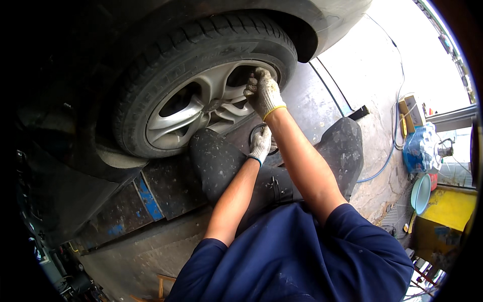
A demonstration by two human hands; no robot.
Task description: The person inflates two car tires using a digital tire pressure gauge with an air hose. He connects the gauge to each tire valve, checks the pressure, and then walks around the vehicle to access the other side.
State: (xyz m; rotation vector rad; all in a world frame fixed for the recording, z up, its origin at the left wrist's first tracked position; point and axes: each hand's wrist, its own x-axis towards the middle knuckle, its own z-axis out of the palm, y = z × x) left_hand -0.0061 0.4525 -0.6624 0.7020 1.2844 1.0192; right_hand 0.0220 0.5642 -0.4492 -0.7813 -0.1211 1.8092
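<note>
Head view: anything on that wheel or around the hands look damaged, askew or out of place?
Nothing stands out. The silver alloy wheel sits square in its tyre, spokes unbent. The right hand rests on the rim's upper right; the left hand holds a dark round part lower down. The ramp plate is only scuffed and dirty.

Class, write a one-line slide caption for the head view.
Gloved right hand grips the wheel rim; left hand holds a dark round part.

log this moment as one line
right hand on wheel rim | left hand near knee, holding a dark ring | tyre mounted
</note>
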